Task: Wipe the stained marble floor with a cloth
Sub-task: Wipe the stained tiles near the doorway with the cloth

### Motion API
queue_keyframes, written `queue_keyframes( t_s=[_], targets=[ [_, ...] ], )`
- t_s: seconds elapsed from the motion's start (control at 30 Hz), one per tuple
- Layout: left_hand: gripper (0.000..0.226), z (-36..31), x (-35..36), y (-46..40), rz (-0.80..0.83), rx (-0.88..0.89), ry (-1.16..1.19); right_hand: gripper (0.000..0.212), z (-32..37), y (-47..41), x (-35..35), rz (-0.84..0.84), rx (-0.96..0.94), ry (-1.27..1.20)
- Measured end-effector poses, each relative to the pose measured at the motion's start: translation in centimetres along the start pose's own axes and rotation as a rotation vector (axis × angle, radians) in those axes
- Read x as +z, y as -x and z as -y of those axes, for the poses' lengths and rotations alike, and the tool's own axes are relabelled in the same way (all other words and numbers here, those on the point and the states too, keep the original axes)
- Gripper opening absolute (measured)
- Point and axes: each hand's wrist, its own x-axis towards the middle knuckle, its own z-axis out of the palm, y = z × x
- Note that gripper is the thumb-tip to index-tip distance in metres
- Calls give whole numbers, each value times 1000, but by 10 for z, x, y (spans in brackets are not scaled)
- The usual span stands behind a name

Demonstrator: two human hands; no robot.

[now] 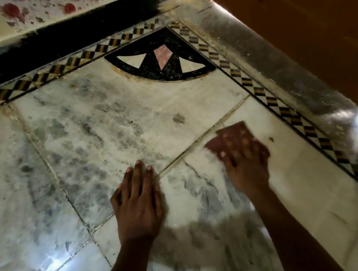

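The marble floor [115, 118] is white with grey smudges and brownish grime along the tile joints. A dark red cloth [232, 133] lies flat on the floor right of centre. My right hand [245, 165] presses on the cloth with its fingers spread and straight; hand and cloth are motion-blurred. My left hand [138, 201] rests flat on the floor beside a tile joint, fingers straight, holding nothing.
A black fan-shaped inlay [161, 59] fills the corner ahead. A checkered black-and-yellow border [261, 91] runs along both walls. A brown wooden panel [305, 35] rises at the right. A floral wall [22, 13] with a black skirting stands at the back left.
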Motion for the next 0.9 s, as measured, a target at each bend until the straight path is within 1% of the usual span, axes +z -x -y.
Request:
queue_keyframes(
  t_s=[0.07, 0.1, 0.17, 0.2, 0.27, 0.33, 0.37, 0.4, 0.43, 0.5, 0.53, 0.57, 0.6, 0.63, 0.7, 0.73, 0.77, 0.8, 0.83, 0.9],
  targets=[
    [62, 2, 1, 0, -6, 4, -5, 71, -15, -44, -11, -17, 210, -74],
    [62, 2, 2, 0, -8, 0, 5, 71, -14, -72, -9, -8, 282, -124],
    [63, 1, 3, 1, -18, 1, 12, 68, 7, -107, -10, 69, 300, -174],
    [63, 1, 2, 2, -30, -9, 18, 68, 21, -107, -7, 95, 233, -159],
    [63, -1, -1, 1, -37, -19, 33, 63, 30, -69, -5, 125, 5, -88],
    [64, -3, -2, 3, -22, -12, 21, 58, 6, 0, 2, 101, -75, -91],
    [64, -4, -3, 3, -19, -15, 23, 57, -13, 29, 1, 55, -51, -95],
    [63, -3, -3, 4, -21, -17, 23, 58, -33, 46, -1, 18, 37, -90],
    [62, -2, -3, 3, -25, -15, 30, 60, -51, 45, -2, 12, 168, -85],
    [61, 0, -1, 3, -24, -10, 34, 61, -63, 13, -10, 29, 431, -181],
    [60, 0, 1, 4, -27, -10, 31, 61, -58, -8, -14, 35, 505, -252],
    [60, 0, 1, 3, -26, -11, 41, 62, -43, -28, -19, 57, 505, -276],
    [61, 0, -1, 3, -23, -12, 51, 61, -25, -34, -22, 84, 446, -248],
    [61, -2, -3, 3, -16, -6, 55, 60, -12, -33, -22, 107, 331, -203],
    [62, -6, -7, 2, -5, 12, 56, 59, -8, 9, -13, 129, 122, -142],
    [62, -9, -12, 3, 0, 4, 72, 58, -16, 44, -7, 112, 65, -125],
    [61, -8, -13, 5, -2, 2, 99, 57, -29, 80, 4, 41, 67, -125],
    [60, -8, -13, 9, -13, 18, 137, 57, -46, 106, 7, -12, 128, -122],
    [61, -10, -12, 17, -34, 72, 175, 57, -67, 121, 4, -34, 212, -123],
    [66, -15, -6, 28, -48, 248, 244, 56, -96, 107, 0, 12, 385, -191]
  ],
)
